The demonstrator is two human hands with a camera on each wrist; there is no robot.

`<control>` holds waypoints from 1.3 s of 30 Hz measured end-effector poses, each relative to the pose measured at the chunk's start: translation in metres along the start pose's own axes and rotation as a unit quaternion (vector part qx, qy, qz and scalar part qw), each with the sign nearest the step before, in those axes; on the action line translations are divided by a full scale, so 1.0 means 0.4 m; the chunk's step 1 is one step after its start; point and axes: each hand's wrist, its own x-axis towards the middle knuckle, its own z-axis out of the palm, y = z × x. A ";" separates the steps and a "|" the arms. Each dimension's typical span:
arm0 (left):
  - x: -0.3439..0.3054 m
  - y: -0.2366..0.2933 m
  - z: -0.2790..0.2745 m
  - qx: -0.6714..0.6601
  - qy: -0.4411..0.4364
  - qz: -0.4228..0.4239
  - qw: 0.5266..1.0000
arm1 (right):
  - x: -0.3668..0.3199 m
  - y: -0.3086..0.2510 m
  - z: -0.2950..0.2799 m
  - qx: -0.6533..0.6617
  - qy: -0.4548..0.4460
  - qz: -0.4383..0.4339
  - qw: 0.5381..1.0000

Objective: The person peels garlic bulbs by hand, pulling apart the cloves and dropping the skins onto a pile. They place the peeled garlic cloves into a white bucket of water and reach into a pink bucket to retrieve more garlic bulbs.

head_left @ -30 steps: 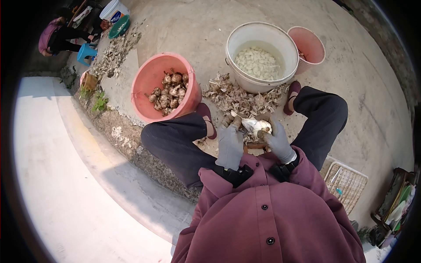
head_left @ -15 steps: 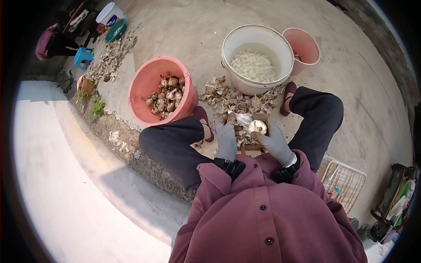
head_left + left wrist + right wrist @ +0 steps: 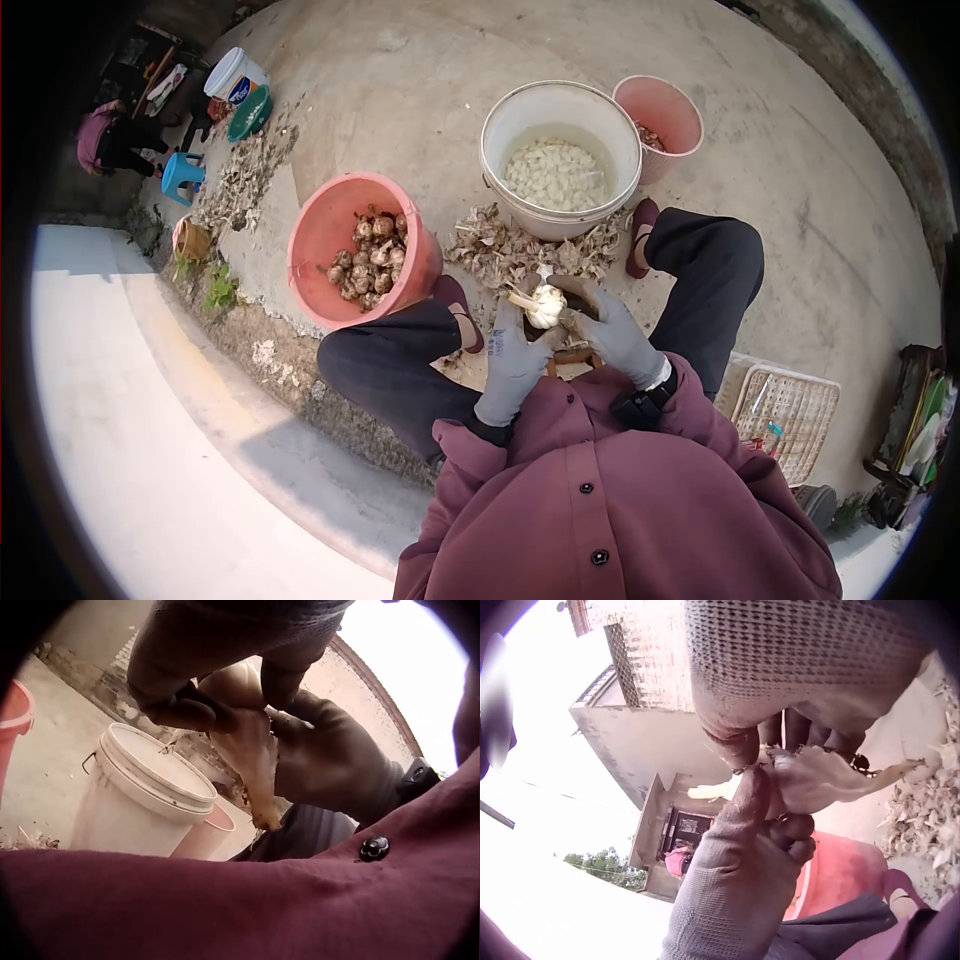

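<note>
A whitish garlic bulb [image 3: 545, 307] with its stalk attached is held between both gloved hands, over the space between the knees. My left hand [image 3: 515, 358] grips it from the left, thumb against the bulb. From the other side my right hand [image 3: 618, 338] holds it, the two thumb tips close together in the right wrist view. There, loose papery skin [image 3: 825, 780] trails off the bulb. The left wrist view has the stalk [image 3: 262, 814] pointing down below the fingers. Both gloves are grey with dark, dirty fingertips.
A pink tub [image 3: 310, 270] of unpeeled garlic bulbs stands left. Ahead is a white bucket [image 3: 500, 200] with pale cloves in water, beside a smaller pink bucket [image 3: 675, 110]. Garlic skins [image 3: 490, 250] litter the ground. A plastic basket [image 3: 790, 410] lies right; another person [image 3: 105, 140] is far left.
My left hand, earlier at the loose skin left of the bulb, has come in against the bulb. The bulb has shifted left and turned between the hands. The head view has tilted upward.
</note>
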 end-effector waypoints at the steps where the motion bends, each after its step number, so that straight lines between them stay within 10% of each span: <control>1: -0.009 0.019 0.006 -0.098 0.014 -0.042 0.994 | 0.003 -0.002 -0.004 -0.071 0.006 -0.033 0.997; 6: -0.037 0.048 0.003 -0.156 0.056 -0.078 0.983 | -0.028 -0.108 0.000 -0.272 -0.023 -0.082 0.958; 8: -0.042 0.058 -0.003 0.017 0.075 -0.007 0.997 | -0.039 -0.134 0.020 -0.114 -0.013 0.017 0.993; 14: -0.044 0.101 -0.017 0.249 0.072 0.099 0.961 | -0.037 -0.157 0.033 -0.193 -0.005 -0.017 0.981; 24: -0.052 0.127 -0.019 0.159 0.044 0.105 0.981 | -0.034 -0.077 0.029 0.007 0.035 0.032 0.999; 27: -0.051 0.121 -0.007 -0.085 0.036 -0.066 0.994 | -0.033 -0.049 0.012 -0.020 0.050 0.038 0.998; 31: -0.024 0.114 0.014 -0.015 0.039 -0.010 0.999 | -0.069 -0.044 -0.013 -0.179 0.043 0.013 0.983; 37: -0.021 0.120 0.003 0.064 -0.064 0.026 0.996 | -0.060 -0.042 -0.067 -0.324 0.282 -0.177 0.886; 39: -0.004 0.111 -0.018 0.088 -0.082 0.030 0.992 | -0.106 -0.129 -0.061 -0.282 0.131 -0.090 0.946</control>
